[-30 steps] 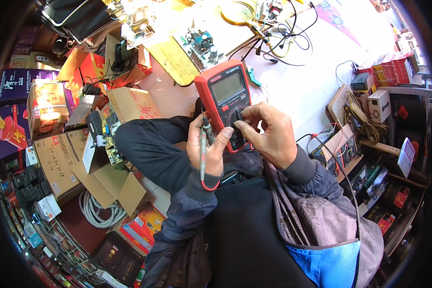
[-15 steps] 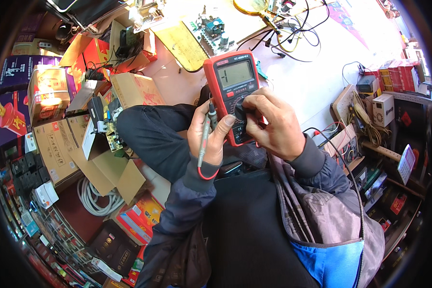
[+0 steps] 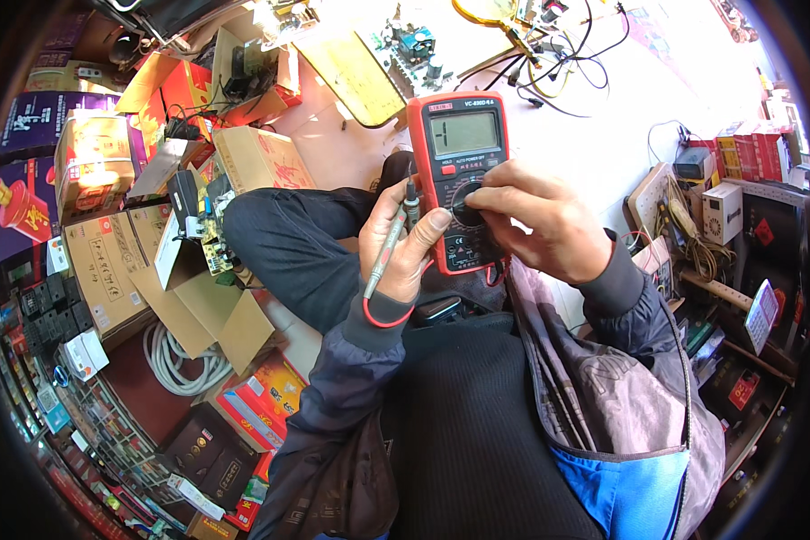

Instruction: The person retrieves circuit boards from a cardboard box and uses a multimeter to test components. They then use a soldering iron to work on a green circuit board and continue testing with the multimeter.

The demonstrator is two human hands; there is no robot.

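Note:
A red and black digital multimeter (image 3: 450,171) is held up in front of me, its screen lit with a short reading. My left hand (image 3: 407,270) is closed around its left side, thumb on the front edge. The same hand also holds a grey test probe (image 3: 388,252), tip upward, with a red lead (image 3: 382,322) looping from its lower end. Over the meter's lower right is my right hand (image 3: 553,225), its fingers pinching the round dial (image 3: 464,207). Its palm side and the meter's lower right edge are partly hidden.
A circuit board (image 3: 414,45) and a yellow panel (image 3: 355,76) lie beyond the meter. Black cables (image 3: 567,63) tangle at the far right. Open cardboard boxes (image 3: 261,157) and a coiled pale hose (image 3: 175,373) fill the left. A white box (image 3: 722,213) stands at the right.
The multimeter and both hands have shifted slightly right and the meter is more upright. My right fingers have shifted on the dial, and the whole view has moved a little.

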